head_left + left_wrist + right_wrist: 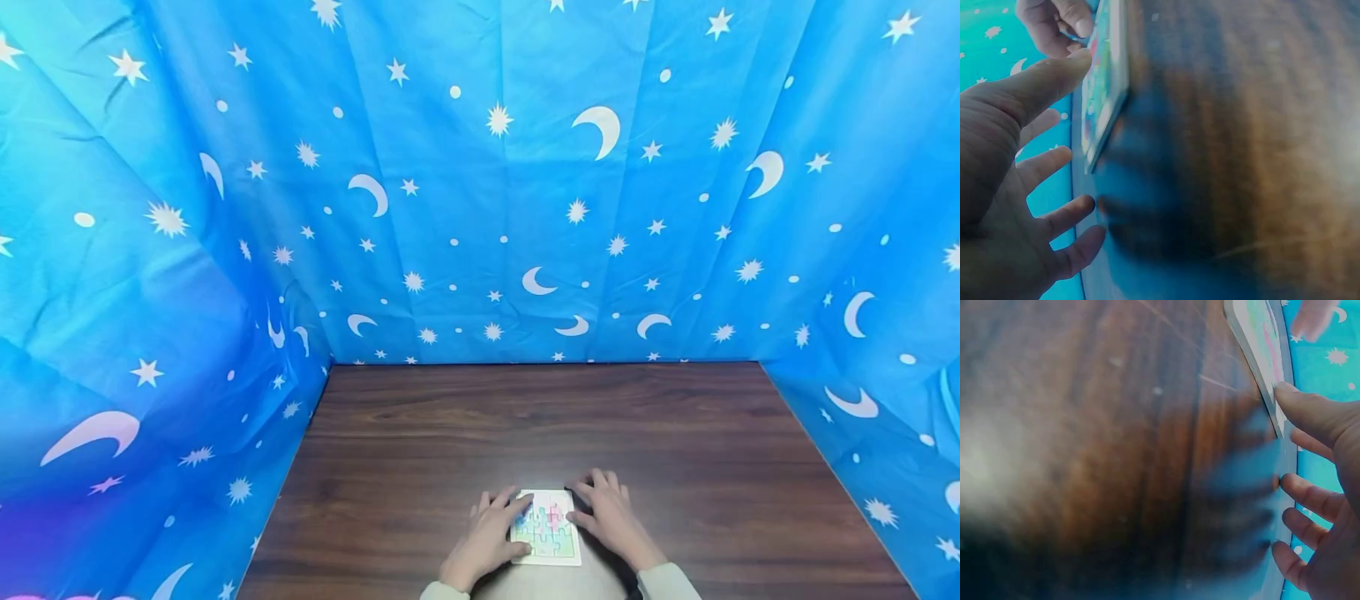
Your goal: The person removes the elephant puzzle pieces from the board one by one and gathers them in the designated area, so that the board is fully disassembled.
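A small jigsaw puzzle [546, 542] in a pale frame lies flat on the dark wooden table [420, 433], its joined pieces mostly green, with pink and blue patches. My left hand [487, 537] is at its left side, thumb over the lower left part and the forefinger reaching over the upper left. In the left wrist view that hand [1016, 169] has its fingers spread apart and loosely bent. At the puzzle's right edge, the thumb of my right hand [611, 517] touches the frame. The right wrist view shows the other fingers of this hand [1329, 506] resting on the table, holding nothing.
A blue cloth [465, 167] printed with white stars and moons hangs behind the table and along both sides. The table's far edge meets the cloth. Pale sleeves [667, 582] cover the forearms at the near edge.
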Available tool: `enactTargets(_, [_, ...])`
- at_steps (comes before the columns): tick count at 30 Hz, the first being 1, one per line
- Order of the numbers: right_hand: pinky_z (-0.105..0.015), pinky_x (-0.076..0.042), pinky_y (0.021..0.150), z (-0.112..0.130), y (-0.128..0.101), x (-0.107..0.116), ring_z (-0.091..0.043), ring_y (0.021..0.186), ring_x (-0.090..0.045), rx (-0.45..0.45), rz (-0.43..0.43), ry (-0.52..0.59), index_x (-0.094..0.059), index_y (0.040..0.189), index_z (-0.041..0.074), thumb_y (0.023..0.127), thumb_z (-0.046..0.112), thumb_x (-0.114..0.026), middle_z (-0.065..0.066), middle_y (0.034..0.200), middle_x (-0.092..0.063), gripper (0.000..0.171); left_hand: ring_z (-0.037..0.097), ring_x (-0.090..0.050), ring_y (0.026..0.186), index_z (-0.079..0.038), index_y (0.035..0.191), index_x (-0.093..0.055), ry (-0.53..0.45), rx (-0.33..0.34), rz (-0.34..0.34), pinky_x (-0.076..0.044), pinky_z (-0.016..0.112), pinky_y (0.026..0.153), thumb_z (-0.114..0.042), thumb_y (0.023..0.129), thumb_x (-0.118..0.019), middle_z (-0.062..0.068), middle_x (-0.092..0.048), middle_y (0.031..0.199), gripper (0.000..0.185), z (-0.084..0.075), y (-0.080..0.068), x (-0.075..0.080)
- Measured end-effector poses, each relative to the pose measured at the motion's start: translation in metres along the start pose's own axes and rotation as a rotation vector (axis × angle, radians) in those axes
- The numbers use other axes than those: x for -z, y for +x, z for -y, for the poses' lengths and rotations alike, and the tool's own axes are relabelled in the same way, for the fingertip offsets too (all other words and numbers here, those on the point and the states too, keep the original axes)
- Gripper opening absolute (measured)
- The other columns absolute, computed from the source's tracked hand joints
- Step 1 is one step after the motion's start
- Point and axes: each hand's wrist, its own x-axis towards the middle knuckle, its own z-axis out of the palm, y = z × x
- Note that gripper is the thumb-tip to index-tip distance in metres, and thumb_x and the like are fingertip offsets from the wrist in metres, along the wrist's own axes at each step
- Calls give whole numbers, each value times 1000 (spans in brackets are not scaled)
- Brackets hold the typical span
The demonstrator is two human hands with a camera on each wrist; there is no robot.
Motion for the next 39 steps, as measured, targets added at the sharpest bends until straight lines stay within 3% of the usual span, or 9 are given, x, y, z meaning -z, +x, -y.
enactTargets(7, [-44, -34, 73, -1, 5, 2, -27, 96, -43, 3, 67, -16, -69, 103, 19, 71, 32, -77, -3, 103, -52, 36, 28, -41, 113, -31, 136, -46, 54, -36, -4, -37, 55, 80, -43, 75, -70, 5, -38, 143, 67, 4, -5, -7])
enactTargets(15, [-45, -34, 75, -1, 7, 3, -28, 98, -44, 5, 82, 3, -70, 102, 19, 69, 29, -78, -3, 103, -53, 36, 27, -40, 114, -37, 135, -46, 135, -57, 1, -35, 44, 76, -46, 78, -66, 4, -38, 143, 61, 9, -2, -11])
enactTargets(21, [-45, -34, 74, -1, 6, 4, -27, 97, -44, 13, 68, 34, -70, 97, 19, 67, 27, -80, -1, 100, -52, 33, 29, -39, 115, -36, 135, -46, 163, -114, -24, -35, 48, 76, -44, 80, -64, 6, -37, 143, 58, 9, -4, -15])
enactTargets(28, [-46, -34, 76, 0, 9, 3, -26, 97, -44, -26, 79, 65, -64, 91, 20, 63, 22, -81, 3, 98, -52, 33, 29, -39, 115, -35, 135, -47, 173, -115, -13, -35, 50, 77, -43, 80, -65, 7, -38, 142, 58, 6, -4, -14])
enactTargets(34, [-48, -34, 78, 0, 8, 1, -26, 98, -44, -47, 69, 80, -64, 92, 20, 63, 19, -81, 4, 98, -53, 33, 30, -40, 113, -40, 137, -41, 237, -122, 20, -33, 43, 75, -45, 81, -62, 9, -37, 142, 60, 4, -1, -12])
enactTargets(39, [-49, -36, 77, -1, 7, 0, -26, 99, -45, -20, 46, 74, -65, 94, 19, 66, 19, -80, 4, 98, -53, 32, 29, -40, 112, -41, 136, -42, 232, -106, 49, -32, 40, 73, -45, 81, -62, 8, -37, 142, 59, 2, 2, -9])
